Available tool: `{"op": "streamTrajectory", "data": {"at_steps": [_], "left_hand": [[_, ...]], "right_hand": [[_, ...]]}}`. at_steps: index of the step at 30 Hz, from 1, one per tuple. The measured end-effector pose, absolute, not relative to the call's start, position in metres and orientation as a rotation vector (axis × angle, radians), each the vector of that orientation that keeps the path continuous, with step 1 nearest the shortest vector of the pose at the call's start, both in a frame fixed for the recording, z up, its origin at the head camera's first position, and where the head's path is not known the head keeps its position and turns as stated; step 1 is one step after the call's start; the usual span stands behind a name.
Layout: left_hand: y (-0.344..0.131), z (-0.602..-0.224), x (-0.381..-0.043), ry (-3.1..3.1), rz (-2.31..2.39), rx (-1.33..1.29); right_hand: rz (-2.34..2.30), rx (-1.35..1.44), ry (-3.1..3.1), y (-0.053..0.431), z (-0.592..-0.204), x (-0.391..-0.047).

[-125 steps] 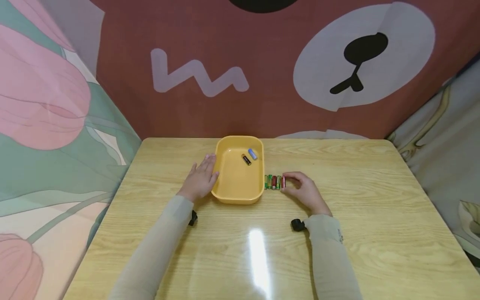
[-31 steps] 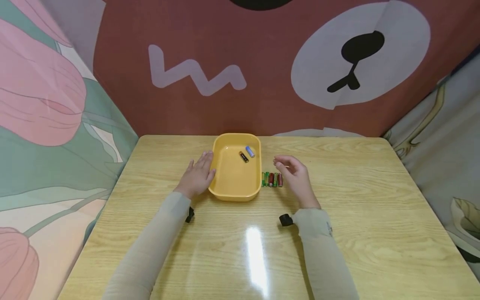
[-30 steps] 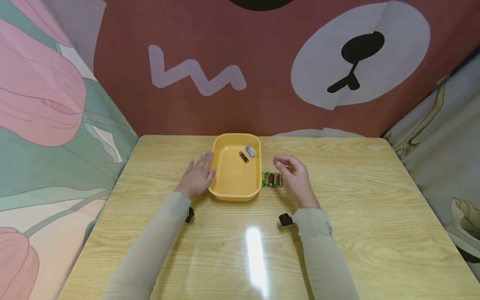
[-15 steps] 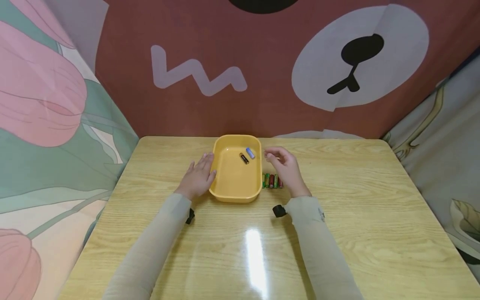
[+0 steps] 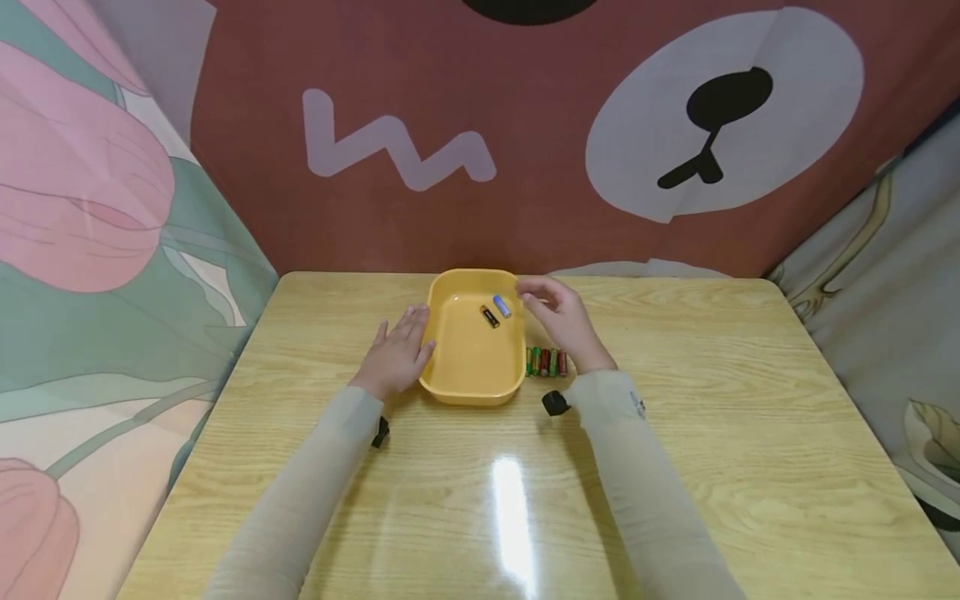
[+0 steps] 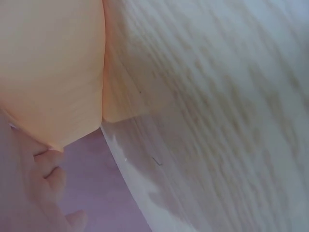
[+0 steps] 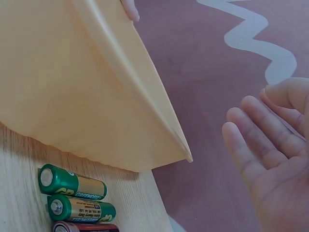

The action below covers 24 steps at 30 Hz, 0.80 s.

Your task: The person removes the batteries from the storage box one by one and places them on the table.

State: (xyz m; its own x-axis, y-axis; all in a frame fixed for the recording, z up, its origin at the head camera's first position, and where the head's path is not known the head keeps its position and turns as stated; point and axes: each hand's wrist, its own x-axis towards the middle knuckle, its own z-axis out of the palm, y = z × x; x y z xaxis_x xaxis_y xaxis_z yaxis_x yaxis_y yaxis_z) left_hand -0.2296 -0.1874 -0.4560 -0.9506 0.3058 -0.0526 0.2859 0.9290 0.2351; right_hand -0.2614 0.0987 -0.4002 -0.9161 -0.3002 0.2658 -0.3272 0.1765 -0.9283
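Note:
A yellow plastic tray (image 5: 472, 367) stands near the table's far edge. Inside it lie a blue battery (image 5: 502, 306) and a black battery with a gold end (image 5: 490, 317). My left hand (image 5: 393, 354) rests with extended fingers against the tray's left rim. Beside the tray's far right corner is my right hand (image 5: 558, 312), its index fingertip near the rim. In the right wrist view its fingers are loosely bent, and I see nothing held. Below this hand, several green and red batteries (image 5: 545, 362) lie side by side in a row close to the tray's right wall.
The wooden table (image 5: 465, 500) has a bright light reflection near its front. A reddish-brown printed cloth (image 5: 540, 217) hangs along the far edge, and a floral cloth (image 5: 97, 208) hangs at the left. Each wrist carries a small black camera (image 5: 555, 403).
My right hand has let go of the red battery at the row's right end. It has moved away and left to the tray's far right corner. The left hand stays put.

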Motion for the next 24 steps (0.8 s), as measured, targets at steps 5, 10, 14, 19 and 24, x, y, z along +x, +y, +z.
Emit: {"op": "streamTrajectory", "data": {"at_steps": [5, 10, 14, 19, 24], "left_hand": [[-0.187, -0.453, -0.229, 2.999, 0.305, 0.452], [-0.187, -0.455, -0.23, 3.002, 0.31, 0.459], [-0.188, -0.458, -0.231, 3.005, 0.322, 0.472], [-0.188, -0.46, -0.232, 3.009, 0.337, 0.465], [-0.188, -0.458, -0.231, 3.016, 0.326, 0.461]], "right_hand": [[1.857, 0.702, -2.453, 0.095, -0.399, -0.267], [1.812, 0.768, -2.511, 0.091, -0.411, -0.282], [1.778, 0.765, -2.569, 0.088, -0.426, -0.296], [1.796, 0.757, -2.608, 0.082, -0.431, -0.304], [1.77, 0.77, -2.654, 0.075, -0.431, -0.31]]}}
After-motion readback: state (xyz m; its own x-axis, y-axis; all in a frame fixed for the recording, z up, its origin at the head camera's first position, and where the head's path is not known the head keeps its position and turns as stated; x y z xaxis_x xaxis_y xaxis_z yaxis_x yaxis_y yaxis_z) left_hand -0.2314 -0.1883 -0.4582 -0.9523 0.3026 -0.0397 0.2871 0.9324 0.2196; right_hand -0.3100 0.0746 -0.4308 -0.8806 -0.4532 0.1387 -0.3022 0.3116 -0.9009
